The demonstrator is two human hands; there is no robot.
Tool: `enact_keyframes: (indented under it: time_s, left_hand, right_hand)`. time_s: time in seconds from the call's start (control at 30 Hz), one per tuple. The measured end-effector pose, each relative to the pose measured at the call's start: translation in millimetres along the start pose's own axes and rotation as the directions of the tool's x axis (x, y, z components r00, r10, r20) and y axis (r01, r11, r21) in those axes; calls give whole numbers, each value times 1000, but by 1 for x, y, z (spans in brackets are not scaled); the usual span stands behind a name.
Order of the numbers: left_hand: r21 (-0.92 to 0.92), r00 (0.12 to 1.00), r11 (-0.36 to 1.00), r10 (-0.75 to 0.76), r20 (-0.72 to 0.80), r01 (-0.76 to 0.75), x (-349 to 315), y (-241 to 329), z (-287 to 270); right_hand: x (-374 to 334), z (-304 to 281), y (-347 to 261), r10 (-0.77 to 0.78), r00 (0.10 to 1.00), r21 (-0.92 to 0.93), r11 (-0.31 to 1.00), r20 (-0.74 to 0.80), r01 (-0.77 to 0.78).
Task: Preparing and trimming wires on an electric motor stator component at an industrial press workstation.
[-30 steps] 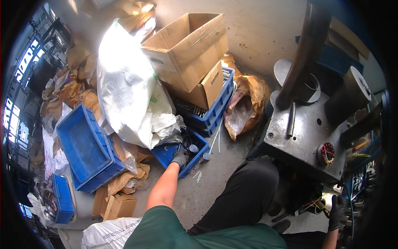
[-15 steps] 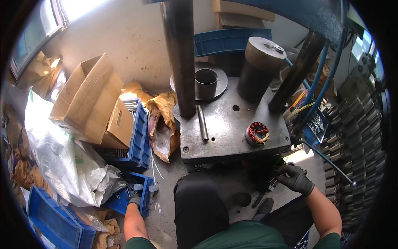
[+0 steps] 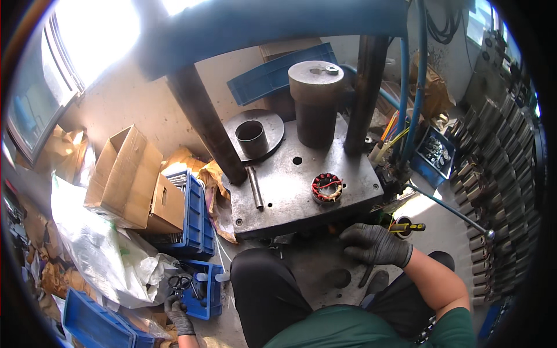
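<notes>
My left hand (image 3: 177, 314), in a grey glove, is low at the near left side of a small blue bin (image 3: 201, 311). Black-handled scissors (image 3: 180, 282) lie just beyond its fingertips; whether the fingers grip them is hidden. My right hand (image 3: 377, 244), also gloved, hovers above my lap before the press table, fingers stretched loosely leftward and nothing visible in them. Beside its wrist, a yellow-and-black handle (image 3: 407, 228) sticks out over a round cup. On the metal press table (image 3: 290, 197) sits a wound stator (image 3: 327, 189) with red and pale wires.
A short steel rod (image 3: 255, 187), a hollow ring (image 3: 252, 138) and a thick steel cylinder (image 3: 316, 107) stand or lie on the table between two posts. Cardboard boxes (image 3: 123, 177) and a white sack (image 3: 98, 249) crowd the left. Stacked metal parts (image 3: 493, 191) line the right.
The view has shifted, so the press sits further left in the picture. My right hand has moved left and up toward the table; my left hand has drawn back toward me at the bin.
</notes>
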State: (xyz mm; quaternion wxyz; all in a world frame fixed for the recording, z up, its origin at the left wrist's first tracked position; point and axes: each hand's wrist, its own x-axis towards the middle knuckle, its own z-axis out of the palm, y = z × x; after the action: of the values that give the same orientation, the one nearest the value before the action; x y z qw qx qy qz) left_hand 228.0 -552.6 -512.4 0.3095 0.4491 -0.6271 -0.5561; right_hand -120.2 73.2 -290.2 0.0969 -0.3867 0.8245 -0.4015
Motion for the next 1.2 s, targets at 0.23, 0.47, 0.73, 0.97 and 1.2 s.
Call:
enact_keyframes:
  time_s: [0.23,0.47,0.73,0.97,1.2]
  left_hand:
    - [43,768,792,575,280,-609,-161,309,159]
    - [-203,444,937,316,838,-285,-220,388,345]
    - [-126,86,956,107,991,265,-241,326,452]
    - [-253,191,941,297,936,-226,-231,332,469]
    - [-262,-186,119,437,880,-958,-184,313,490]
  right_hand:
    - [-3,-11,-24,-11,984,185,982,-179,45]
    - [-17,-21,-4,-116,830,94,976,-545,198]
    - [-33,-26,15,96,984,194,979,-152,-66]
    - [-23,6,43,328,902,270,929,-282,-253]
    - [-19,4,27,499,866,984,128,41,-121]
